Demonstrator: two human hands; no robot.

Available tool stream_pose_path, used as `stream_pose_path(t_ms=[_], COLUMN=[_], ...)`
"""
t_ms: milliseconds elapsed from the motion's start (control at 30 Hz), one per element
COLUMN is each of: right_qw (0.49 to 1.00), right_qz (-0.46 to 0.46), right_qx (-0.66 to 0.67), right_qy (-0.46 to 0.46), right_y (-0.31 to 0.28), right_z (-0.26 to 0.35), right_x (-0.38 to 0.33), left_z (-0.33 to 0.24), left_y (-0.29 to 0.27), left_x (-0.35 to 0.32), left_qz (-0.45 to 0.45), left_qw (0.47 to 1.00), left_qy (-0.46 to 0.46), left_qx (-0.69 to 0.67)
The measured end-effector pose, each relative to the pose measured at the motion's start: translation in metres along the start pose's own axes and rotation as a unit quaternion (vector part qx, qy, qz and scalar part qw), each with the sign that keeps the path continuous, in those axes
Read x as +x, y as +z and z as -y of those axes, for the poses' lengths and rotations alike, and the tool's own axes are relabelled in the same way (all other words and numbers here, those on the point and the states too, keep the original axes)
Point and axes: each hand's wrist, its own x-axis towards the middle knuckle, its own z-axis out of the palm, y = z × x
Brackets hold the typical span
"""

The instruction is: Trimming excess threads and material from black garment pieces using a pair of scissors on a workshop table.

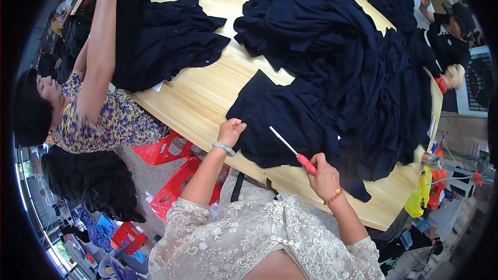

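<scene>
A dark navy garment [285, 119] lies spread on the wooden table in front of me, joined to a large heap of the same cloth. My left hand [232, 132] is closed in a pinch at this garment's left edge; whether cloth or a thread is between its fingertips cannot be made out. Over the garment's near part, my right hand [324, 176] is wrapped round the red handle of a slim tool [284, 140]. Its straight metal shaft points up and left, above the cloth. The tool's exact kind does not show.
The heap of navy garments [316, 26] covers much of the table [194, 91]. On the left a person [101, 119] handles dark garments [171, 36]. Another person [451, 46] is at the far right. Red stools [174, 189] and a black cloth pile [93, 181] are at left.
</scene>
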Motion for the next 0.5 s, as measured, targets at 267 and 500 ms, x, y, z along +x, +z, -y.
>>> stream_pose_path(t_ms=[267,500], right_qw=[0.984,0.974], right_qz=[0.116,0.153], right_qx=[-0.047,-0.065], right_qy=[-0.126,-0.155], right_y=[0.011,0.006], right_z=[0.010,0.028], right_x=[0.006,0.005], left_z=[-0.031,-0.023], left_y=[0.004,0.012], left_x=[-0.027,-0.030], left_qz=[0.046,-0.001], left_qw=[0.951,0.961], left_qy=[-0.142,-0.127], left_qx=[-0.271,-0.244])
